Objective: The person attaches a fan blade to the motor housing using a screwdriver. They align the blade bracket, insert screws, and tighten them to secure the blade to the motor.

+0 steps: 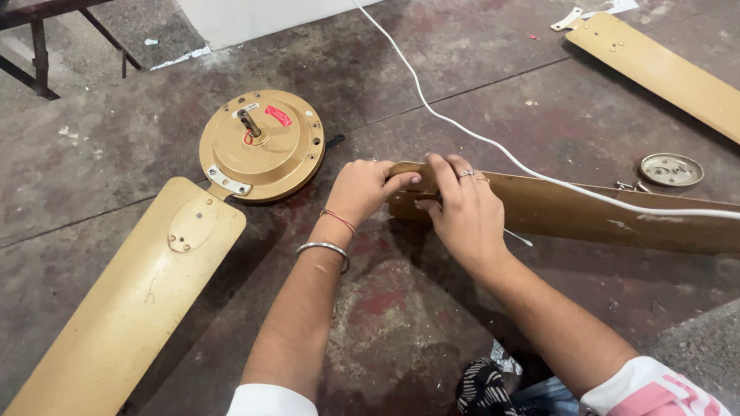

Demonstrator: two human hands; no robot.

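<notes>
A gold ceiling-fan motor housing (262, 144) lies on the dark floor, with one long gold blade (131, 300) fixed to it and running to the lower left. A second, loose gold blade (586, 212) lies to the right of it. My left hand (362, 189) and my right hand (462, 212) are both closed on the near end of this loose blade, fingers pressed on its top edge. What lies under the fingers is hidden. A metal bangle and a red thread sit on my left wrist, a ring on my right hand.
A white cable (493, 142) runs from the top across the loose blade to the right edge. A third blade (663, 69) lies at the top right, a small round metal plate (671, 169) below it. Dark metal legs (38, 46) stand at top left.
</notes>
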